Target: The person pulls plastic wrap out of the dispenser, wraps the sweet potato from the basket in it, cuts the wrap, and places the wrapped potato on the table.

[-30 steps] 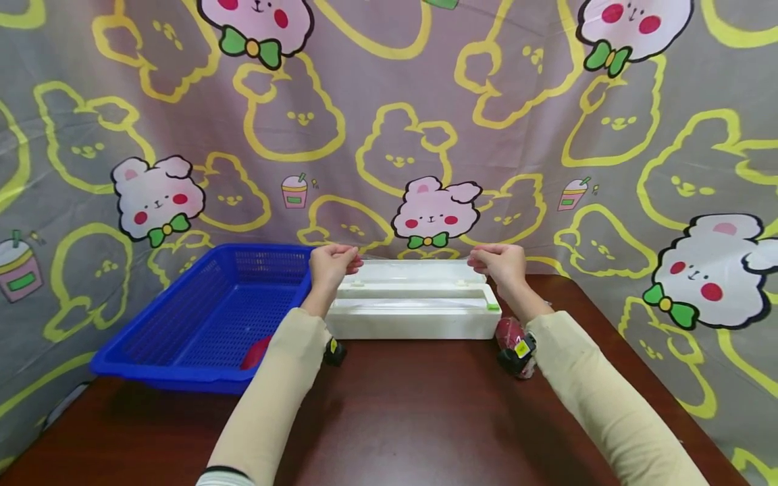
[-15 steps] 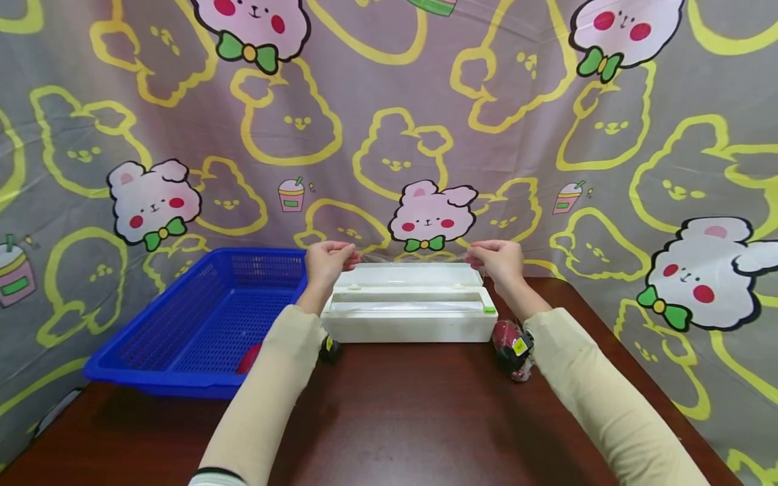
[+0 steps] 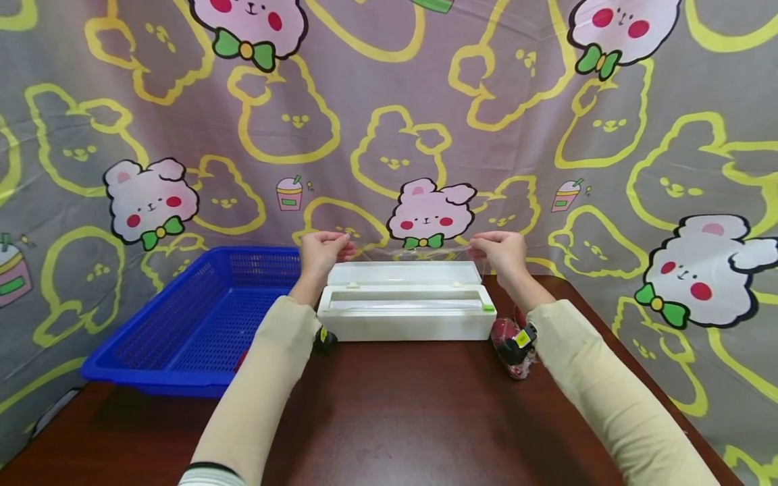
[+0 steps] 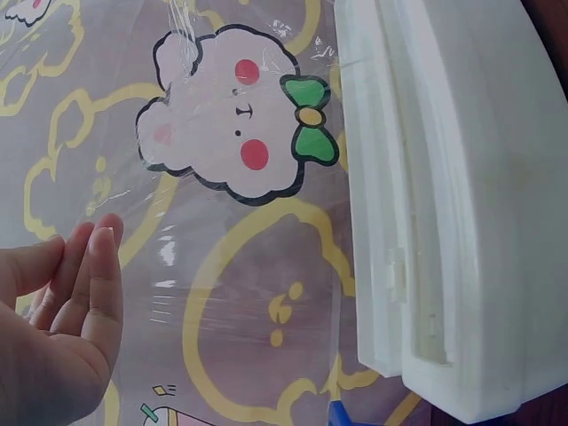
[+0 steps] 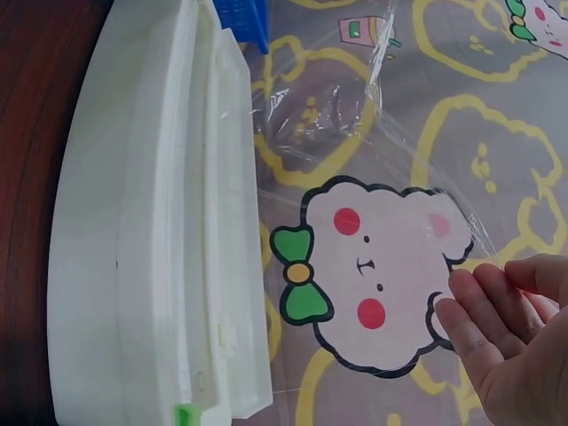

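Note:
Clear cling film [image 3: 428, 254] stretches between my two raised hands, above and behind a white cling film dispenser box [image 3: 406, 328]. Thumb and fingers of my left hand [image 3: 319, 258] pinch one corner of the film. The opposite corner is pinched by my right hand [image 3: 503, 256]. Wrinkles and shiny streaks show on the film [image 4: 167, 253] in the left wrist view, and it gathers in a bright fold [image 5: 380, 80] in the right wrist view. The dispenser's lid [image 3: 406, 273] stands up, and the roll [image 3: 406, 305] lies inside. A green piece [image 3: 488, 308] sits at its right end.
A blue plastic basket [image 3: 152, 385] stands at the left, with a red object [image 3: 240, 361] mostly hidden behind my left sleeve. Red film-wrapped things [image 3: 503, 331] lie right of the dispenser, partly covered by the wrist camera. A patterned curtain hangs behind the brown table [image 3: 407, 412].
Both hands have risen a little and moved slightly apart, drawing the film higher above the dispenser. The dispenser and basket stay in place while the head view shifts slightly.

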